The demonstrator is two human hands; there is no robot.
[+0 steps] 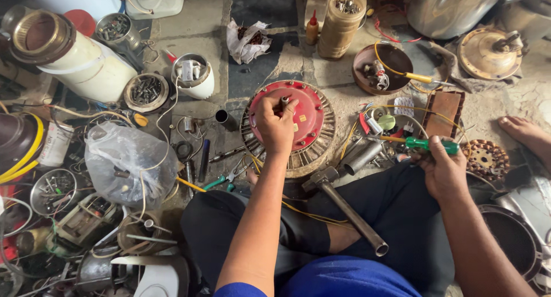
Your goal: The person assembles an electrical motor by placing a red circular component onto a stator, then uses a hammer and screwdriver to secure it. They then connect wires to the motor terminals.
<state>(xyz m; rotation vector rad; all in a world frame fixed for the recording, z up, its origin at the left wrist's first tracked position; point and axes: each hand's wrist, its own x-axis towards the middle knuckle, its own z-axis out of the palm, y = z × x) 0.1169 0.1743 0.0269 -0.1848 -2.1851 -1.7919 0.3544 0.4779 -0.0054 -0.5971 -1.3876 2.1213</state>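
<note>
Nearest the camera, a grey metal pipe (353, 216) with a blocky head lies slanted across the person's dark-trousered lap, its open end pointing toward the viewer. Just past it on the right, the right hand (443, 169) is curled shut around a green-handled screwdriver (431, 143), the handle sticking out left of the thumb and the shaft running on leftward over the clutter of small parts. Beside that hand, further right, sits a wound copper stator (487, 158), with a bare foot (525, 133) beyond it.

On the left, the left hand (275, 124) reaches forward over a round motor housing (290, 127) with a red centre plate and a ribbed grey rim, which rests on the floor straight ahead of the knees. The fingers are bunched and pinched closed on the short metal shaft (284, 101) that rises from the middle of the red plate; the shaft tip shows just above the knuckles, and the palm hides the plate's left part.

Left of the housing lie green-handled pliers (221, 183) and a clear plastic bag (129, 165). Further off stand a brown bowl (383, 67) of parts, a white cylinder (74, 58) and a steel pot (453, 10).
</note>
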